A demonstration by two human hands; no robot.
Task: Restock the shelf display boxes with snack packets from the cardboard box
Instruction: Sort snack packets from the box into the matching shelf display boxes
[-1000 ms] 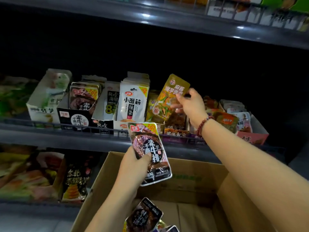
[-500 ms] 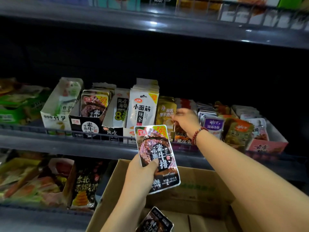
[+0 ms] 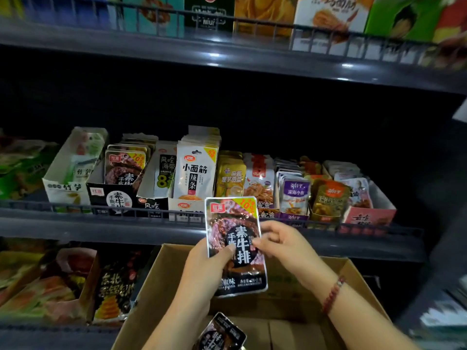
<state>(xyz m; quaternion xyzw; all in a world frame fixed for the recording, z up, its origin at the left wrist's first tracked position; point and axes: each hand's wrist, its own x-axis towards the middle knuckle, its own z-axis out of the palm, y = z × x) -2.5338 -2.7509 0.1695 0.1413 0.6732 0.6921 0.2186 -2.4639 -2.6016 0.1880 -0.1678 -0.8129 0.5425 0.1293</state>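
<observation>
Head view takes in a dark shelf point(image 3: 227, 231) running across just above and beyond both hands, with a row of display boxes along it. Below the hands sits the open cardboard box point(image 3: 298, 289), its far wall right behind them. Up and to the left of the left hand stands the black display box point(image 3: 113, 195), holding packets with the same print as the one in hand. Directly above the hands is a white packet stack point(image 3: 197, 170). Between the hands is a dark snack packet point(image 3: 236, 246), upright, over the box. Left hand point(image 3: 207, 263) grips its left edge, thumb curled onto the front. Right hand point(image 3: 280, 241) pinches its right edge with curled fingers; a red bead bracelet point(image 3: 333, 294) circles that wrist. Beneath the left forearm, another dark packet point(image 3: 222, 332) lies inside the box.
</observation>
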